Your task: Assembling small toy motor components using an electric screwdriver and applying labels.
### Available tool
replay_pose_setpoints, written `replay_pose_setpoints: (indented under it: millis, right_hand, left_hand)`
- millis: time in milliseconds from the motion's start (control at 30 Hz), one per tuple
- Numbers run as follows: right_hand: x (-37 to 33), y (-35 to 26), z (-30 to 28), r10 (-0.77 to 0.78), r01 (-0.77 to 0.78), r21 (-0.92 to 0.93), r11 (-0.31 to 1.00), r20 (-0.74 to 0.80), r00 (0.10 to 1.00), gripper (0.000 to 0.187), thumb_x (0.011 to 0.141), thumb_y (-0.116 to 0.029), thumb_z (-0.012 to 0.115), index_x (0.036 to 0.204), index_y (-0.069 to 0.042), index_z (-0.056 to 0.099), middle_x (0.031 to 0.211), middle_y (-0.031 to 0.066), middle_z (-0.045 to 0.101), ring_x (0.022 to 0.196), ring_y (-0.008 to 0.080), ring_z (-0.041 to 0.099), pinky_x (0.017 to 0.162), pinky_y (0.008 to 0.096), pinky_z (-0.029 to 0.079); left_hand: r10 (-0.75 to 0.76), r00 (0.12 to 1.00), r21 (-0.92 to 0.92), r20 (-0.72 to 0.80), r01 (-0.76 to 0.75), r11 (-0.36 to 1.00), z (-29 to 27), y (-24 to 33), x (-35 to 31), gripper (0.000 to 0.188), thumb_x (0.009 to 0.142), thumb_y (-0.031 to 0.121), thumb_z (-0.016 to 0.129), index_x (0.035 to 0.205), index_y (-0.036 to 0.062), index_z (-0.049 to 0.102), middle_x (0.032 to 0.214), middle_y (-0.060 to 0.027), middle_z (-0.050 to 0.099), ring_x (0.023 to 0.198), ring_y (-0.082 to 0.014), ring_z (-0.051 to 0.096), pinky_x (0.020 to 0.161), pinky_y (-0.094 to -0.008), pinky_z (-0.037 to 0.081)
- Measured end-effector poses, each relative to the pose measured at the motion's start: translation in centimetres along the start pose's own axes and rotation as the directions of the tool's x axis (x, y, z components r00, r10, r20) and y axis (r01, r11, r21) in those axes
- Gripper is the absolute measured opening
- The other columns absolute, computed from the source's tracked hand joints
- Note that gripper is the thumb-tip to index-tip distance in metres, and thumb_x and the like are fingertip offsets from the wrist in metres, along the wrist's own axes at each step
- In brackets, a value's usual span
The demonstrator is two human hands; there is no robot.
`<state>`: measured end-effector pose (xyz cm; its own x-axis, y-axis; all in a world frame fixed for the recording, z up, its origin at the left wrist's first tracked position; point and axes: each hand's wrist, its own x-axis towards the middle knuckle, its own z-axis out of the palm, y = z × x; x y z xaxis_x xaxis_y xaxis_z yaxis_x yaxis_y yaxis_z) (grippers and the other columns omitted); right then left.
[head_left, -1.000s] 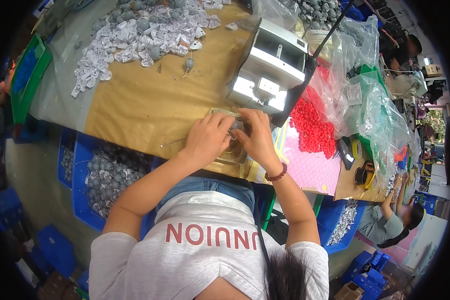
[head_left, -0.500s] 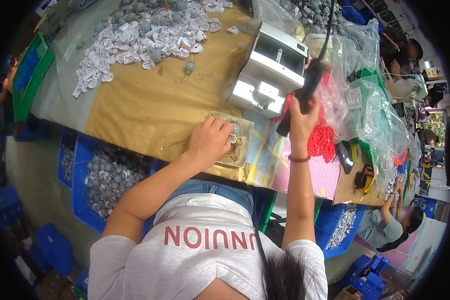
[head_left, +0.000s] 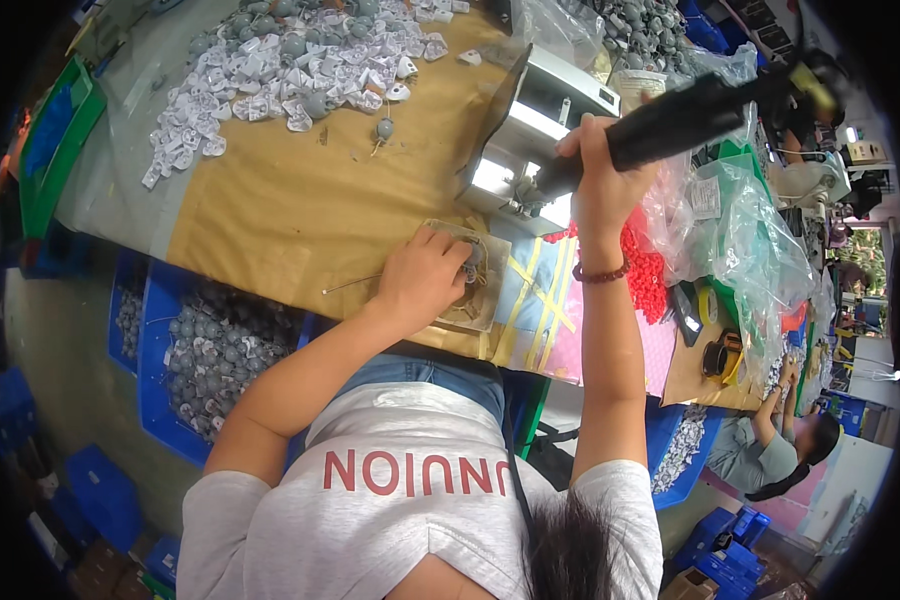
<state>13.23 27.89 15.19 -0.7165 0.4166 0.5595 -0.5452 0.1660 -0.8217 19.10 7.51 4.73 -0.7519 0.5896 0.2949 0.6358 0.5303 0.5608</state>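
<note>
We gripped a blurred black tool (head_left: pixel 675 122) in our right hand (head_left: pixel 610 190) near a white metal machine (head_left: pixel 542 108), while our left hand (head_left: pixel 425 275) lay at a clear block (head_left: pixel 483 307) bearing a grey round piece (head_left: pixel 474 257).

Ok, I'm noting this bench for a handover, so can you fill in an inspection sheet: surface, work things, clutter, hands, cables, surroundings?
Surface: brown covering, pink sheet at right.
Work things: clear fixture with a grey round part; black handheld tool, blurred.
Clutter: white parts piled beyond; red parts and clear bags at right.
Hands: left hand on the fixture, fingers at the grey part; right hand gripping the tool.
Cables: thin wire left of the left hand; tool cord, cannot tell.
Surroundings: blue bin of grey parts beside the bench; another person at right.
</note>
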Motion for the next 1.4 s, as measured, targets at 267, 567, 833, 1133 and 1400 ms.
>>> replay_pose_setpoints:
  millis: [267, 567, 833, 1133, 1400]
  right_hand:
    - [-2.5, -0.4, 0.9, 0.373, -0.375, 0.014, 0.927, 0.087, 0.924, 0.033, 0.086, 0.0, 0.066, 0.115, 0.004, 0.049, 0.07, 0.0078, 0.062, 0.06, 0.0172, 0.062, 0.06, 0.0305, 0.052]
    - [-8.5, -2.0, 1.9, 0.296, -0.306, 0.092, 0.948, 0.11, 0.949, 0.013, 0.085, 0.008, 0.068, 0.089, 0.0, 0.058, 0.074, 0.0041, 0.064, 0.062, 0.0122, 0.062, 0.059, 0.0267, 0.051]
    - [-9.5, -2.1, 1.6, 0.272, -0.28, 0.039, 0.959, 0.143, 0.952, 0.062, 0.086, 0.01, 0.063, 0.134, 0.0, 0.026, 0.078, 0.0065, 0.063, 0.065, 0.015, 0.062, 0.063, 0.0293, 0.052]
    - [-12.1, 0.0, -0.3, 0.014, 0.047, -0.171, 0.984, 0.339, 0.941, 0.076, 0.086, 0.012, 0.057, 0.148, -0.006, 0.017, 0.085, 0.0103, 0.058, 0.067, 0.0168, 0.06, 0.064, 0.0324, 0.053]
    - [-12.7, 0.6, 0.0, 0.012, 0.029, -0.121, 0.992, 0.324, 0.946, 0.075, 0.085, 0.012, 0.057, 0.146, -0.006, 0.018, 0.084, 0.0103, 0.057, 0.067, 0.017, 0.06, 0.066, 0.0327, 0.053]
  left_hand:
    - [0.025, 1.0, -0.001, -0.011, -0.025, 1.0, -0.2, -0.2, -0.1, 0.033, 0.073, 0.015, 0.075, 0.105, 0.0076, 0.068, 0.099, -0.0093, 0.063, 0.096, -0.0304, 0.06, 0.079, -0.0412, 0.053]
    - [0.039, 0.999, -0.012, -0.019, -0.039, 0.999, 0.0, -0.6, -0.3, 0.034, 0.074, 0.017, 0.075, 0.105, 0.0086, 0.066, 0.094, -0.0078, 0.06, 0.095, -0.0295, 0.058, 0.078, -0.0417, 0.051]
    - [0.024, 0.999, 0.001, -0.028, -0.024, 1.0, 0.3, -0.5, -0.1, 0.032, 0.073, 0.016, 0.075, 0.103, 0.01, 0.064, 0.095, -0.0074, 0.059, 0.095, -0.0296, 0.058, 0.076, -0.0415, 0.051]
    - [0.036, 0.999, -0.097, -0.029, -0.039, 0.995, -0.1, -1.0, 0.1, 0.031, 0.071, 0.016, 0.077, 0.098, 0.0108, 0.062, 0.094, -0.0071, 0.058, 0.094, -0.0305, 0.057, 0.075, -0.0418, 0.051]
    - [-0.001, 0.999, -0.08, -0.033, -0.001, 0.997, 0.1, -1.1, 0.1, 0.034, 0.067, 0.014, 0.078, 0.097, 0.0132, 0.062, 0.096, -0.0042, 0.059, 0.099, -0.0276, 0.058, 0.075, -0.0416, 0.052]
